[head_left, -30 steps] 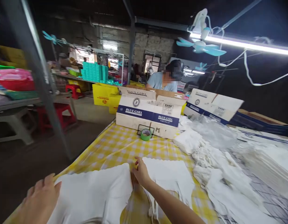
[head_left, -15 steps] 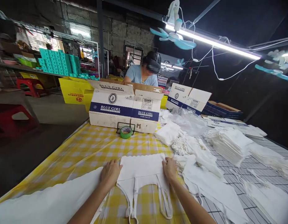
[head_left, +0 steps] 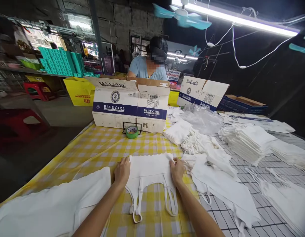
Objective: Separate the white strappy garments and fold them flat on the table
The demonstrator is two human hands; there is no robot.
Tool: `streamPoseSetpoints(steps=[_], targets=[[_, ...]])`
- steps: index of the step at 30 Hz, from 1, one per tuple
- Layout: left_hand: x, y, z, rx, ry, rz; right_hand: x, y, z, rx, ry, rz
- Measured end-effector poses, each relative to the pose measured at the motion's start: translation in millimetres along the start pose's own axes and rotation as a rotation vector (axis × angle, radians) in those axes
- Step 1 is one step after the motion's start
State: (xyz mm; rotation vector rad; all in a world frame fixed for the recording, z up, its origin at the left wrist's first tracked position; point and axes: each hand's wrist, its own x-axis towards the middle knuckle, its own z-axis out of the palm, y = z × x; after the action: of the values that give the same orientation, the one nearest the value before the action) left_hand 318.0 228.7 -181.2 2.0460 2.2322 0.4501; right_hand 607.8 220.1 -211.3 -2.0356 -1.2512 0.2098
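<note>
Garment [head_left: 150,167], white: spread on checked cloth [head_left: 93,149], straps [head_left: 137,210] nearest wearer. Left hand [head_left: 122,171], right hand [head_left: 177,170]: curled at opposite side edges; pinch, cannot tell. Step, apparently: straightening. Next move likely calls for even tension.

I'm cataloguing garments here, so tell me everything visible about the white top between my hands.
The white top looks like soft fabric, with a scalloped far edge, a seam across it and thin looped straps pointing toward you. It lies spread on the yellow checked cloth; your left hand touches its left edge, your right hand its far right corner.
</note>
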Motion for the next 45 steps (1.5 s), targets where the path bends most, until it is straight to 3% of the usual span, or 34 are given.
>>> streamPoseSetpoints(steps=[5, 12, 20, 26, 32, 37, 41, 45], targets=[[10, -1, -0.7, -0.056, -0.013, -0.045, 3, -7, -1, -0.062, 0.028, 0.058], [5, 4, 2.5, -0.112, 0.032, -0.06, 10, -9, 1, -0.055, 0.028, 0.115], [15, -6, 9.0, -0.218, 0.033, -0.169, 3, -8, -2, 0.005, 0.024, 0.029], [17, -10, 11.4, -0.285, 0.042, -0.239, -3, -16, -6, -0.116, -0.005, -0.093], [21, -12, 10.6, -0.398, 0.027, -0.287, -1, -17, 0, -0.194, 0.032, -0.059], [26, -17, 5.9, -0.54, -0.012, -0.29, 3, -16, 3, -0.114, 0.007, -0.032], [25, -16, 2.5, -0.676, -0.009, -0.279, 11, -17, -9, -0.042, -0.022, -0.06], [25, -6, -8.5, -0.855, 0.056, -0.217, 31, -23, -39, 0.059, -0.081, -0.166]])
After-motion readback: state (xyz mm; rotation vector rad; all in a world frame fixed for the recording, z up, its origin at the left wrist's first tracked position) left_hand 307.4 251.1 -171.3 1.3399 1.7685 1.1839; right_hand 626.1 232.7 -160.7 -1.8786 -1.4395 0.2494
